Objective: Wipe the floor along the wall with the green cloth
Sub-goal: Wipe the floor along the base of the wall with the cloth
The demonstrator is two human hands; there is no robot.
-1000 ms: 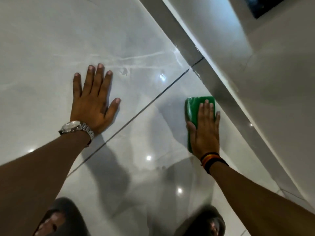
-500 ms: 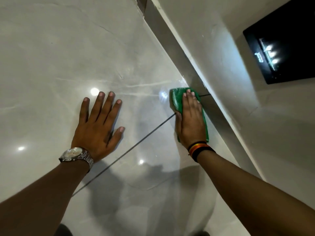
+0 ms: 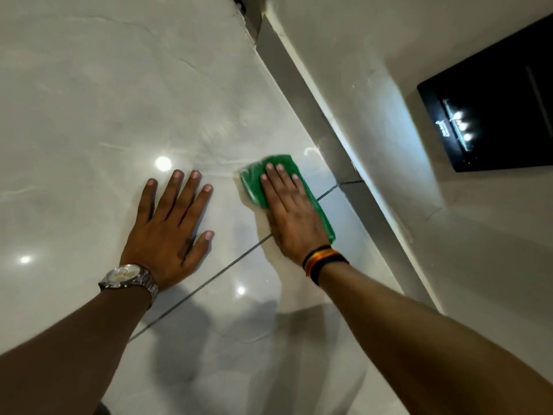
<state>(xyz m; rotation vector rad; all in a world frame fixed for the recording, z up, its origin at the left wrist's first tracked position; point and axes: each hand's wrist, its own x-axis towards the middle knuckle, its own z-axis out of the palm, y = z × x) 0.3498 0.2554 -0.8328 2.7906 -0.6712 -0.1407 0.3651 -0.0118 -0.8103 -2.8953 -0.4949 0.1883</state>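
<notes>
A folded green cloth (image 3: 254,181) lies flat on the glossy pale floor tiles (image 3: 119,100), close to the grey skirting (image 3: 302,94) of the white wall (image 3: 359,55). My right hand (image 3: 290,211) presses palm-down on the cloth, fingers straight and together; the cloth's far and right edges show around the hand, its middle is hidden. My left hand (image 3: 173,229) rests flat on the bare tile to the left, fingers spread, holding nothing. A dark grout line (image 3: 233,263) runs between the two hands and under the cloth.
A black glossy panel (image 3: 493,115) with reflected lights is mounted on the wall at the right. The skirting runs diagonally from the top centre down to the right. Open tile stretches to the left and towards the far end.
My right hand has slid the cloth forward along the skirting and then slightly away from the wall, across the grout line. The left hand stayed planted on the tile.
</notes>
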